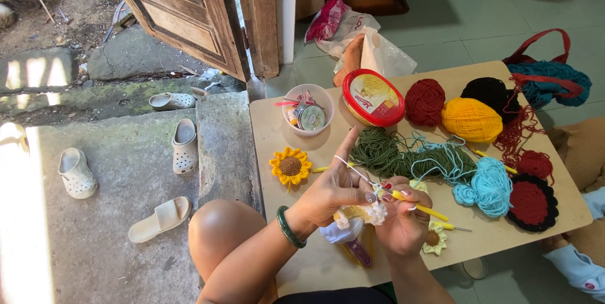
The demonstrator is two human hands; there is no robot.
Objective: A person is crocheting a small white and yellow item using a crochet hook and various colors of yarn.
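My left hand [331, 190] pinches a small white and yellow crocheted piece [362, 213], with white yarn running over its raised forefinger. A green bangle [288, 227] is on that wrist. My right hand [403, 219] grips a yellow-handled crochet hook [419, 206] whose tip sits at the piece. Both hands hover over a low wooden table [277, 140]. A finished yellow crocheted sunflower [290, 166] lies to the left of my hands.
On the table are tangled green yarn [384, 152], light blue yarn [491, 184], red [424, 102], yellow [471, 119] and black [488, 93] balls, a red-rimmed tub [373, 97], a white bowl [307, 111] and a red-black round piece [530, 203]. Sandals [184, 146] lie on the step.
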